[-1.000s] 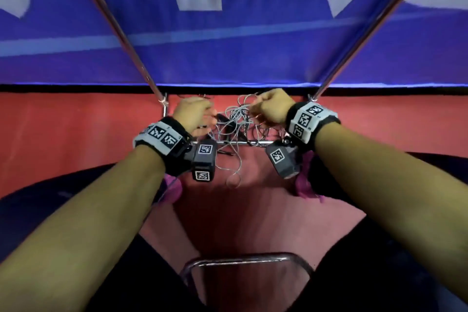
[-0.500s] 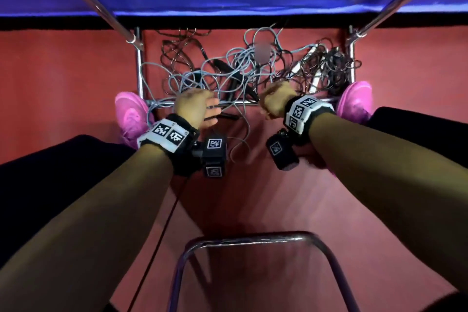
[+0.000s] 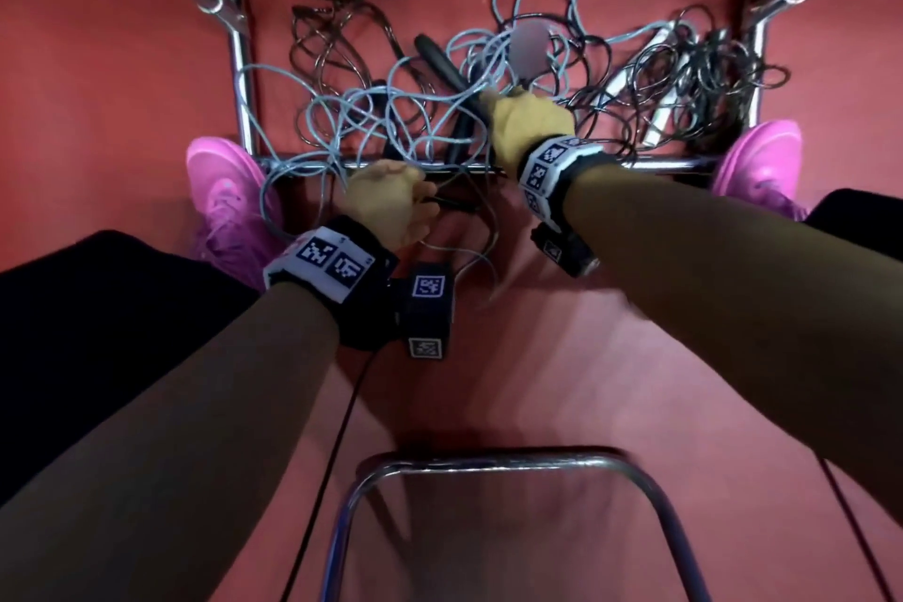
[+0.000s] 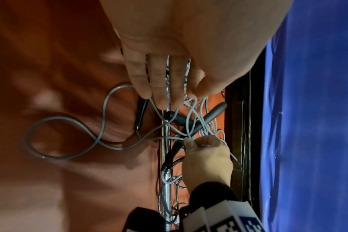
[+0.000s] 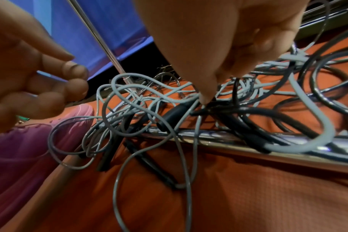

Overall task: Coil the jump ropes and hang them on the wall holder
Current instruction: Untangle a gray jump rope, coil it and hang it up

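1. jump-rope tangle (image 3: 400,112) is spread on the floor (image 3: 537,381) across the metal bar (image 3: 684,164).
2. right hand (image 3: 530,125) grip is pinched on its grey strands, beyond the bar.
3. left hand (image 3: 388,200) is held loosely curled, empty, nearer.

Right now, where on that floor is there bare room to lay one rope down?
Bare floor lies between the front bar of the frame and the stool; more lies left of the left shoe. Inside the frame, tangled ropes cover nearly everything, and loops spill over the bar.
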Available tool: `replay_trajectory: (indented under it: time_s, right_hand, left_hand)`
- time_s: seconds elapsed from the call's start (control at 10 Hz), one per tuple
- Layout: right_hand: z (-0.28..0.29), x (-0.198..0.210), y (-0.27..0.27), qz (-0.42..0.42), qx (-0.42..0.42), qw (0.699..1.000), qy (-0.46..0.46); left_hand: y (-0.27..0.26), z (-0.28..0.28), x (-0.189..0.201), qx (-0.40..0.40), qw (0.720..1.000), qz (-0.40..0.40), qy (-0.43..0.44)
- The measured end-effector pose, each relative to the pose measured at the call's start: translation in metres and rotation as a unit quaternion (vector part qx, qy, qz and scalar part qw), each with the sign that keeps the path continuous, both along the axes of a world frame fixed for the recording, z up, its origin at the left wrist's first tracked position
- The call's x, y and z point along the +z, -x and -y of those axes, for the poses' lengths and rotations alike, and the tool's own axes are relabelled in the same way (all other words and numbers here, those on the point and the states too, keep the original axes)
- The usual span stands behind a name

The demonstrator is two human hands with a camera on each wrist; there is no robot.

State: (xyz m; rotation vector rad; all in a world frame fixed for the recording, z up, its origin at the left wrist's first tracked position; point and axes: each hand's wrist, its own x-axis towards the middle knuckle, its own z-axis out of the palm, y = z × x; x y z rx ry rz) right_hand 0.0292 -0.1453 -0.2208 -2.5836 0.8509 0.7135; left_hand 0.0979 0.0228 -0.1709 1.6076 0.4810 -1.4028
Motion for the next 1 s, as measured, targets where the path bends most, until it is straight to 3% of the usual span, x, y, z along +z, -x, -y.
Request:
replay_trajectory:
  time_s: [0.2,0.3,0.4,0.6,0.7,0.8,1.0]
  right_hand:
    - [0.006,0.028,0.017,0.051,0.033,0.998,0.012]
    - [0.012,0.075,0.033,0.152,-0.006,0.988,-0.019]
    - [0.027,0.127,0.042,0.286,-0.117,0.951,-0.019]
    - [0.028,0.276,0.043,0.429,-0.130,0.892,-0.061]
    - [0.017,0.350,0.042,0.495,-0.158,0.830,-0.203]
    - [-0.003,0.418,0.049,0.550,-0.169,0.742,-0.344]
    - [-0.016,0.534,0.078,0.631,-0.178,0.620,-0.431]
  left_hand:
    - [0.007,0.007,0.014,-0.050,0.989,0.128,-0.047]
    - [-0.014,0.005,0.038,-0.060,0.987,0.149,-0.030]
    - [-0.027,0.006,0.075,-0.057,0.984,0.172,-0.007]
    - [-0.021,0.013,0.174,-0.068,0.939,0.334,0.041]
    - [-0.010,0.017,0.229,-0.163,0.894,0.408,0.092]
    - [0.008,0.019,0.278,-0.254,0.834,0.470,0.140]
    - [0.033,0.022,0.349,-0.247,0.828,0.461,0.201]
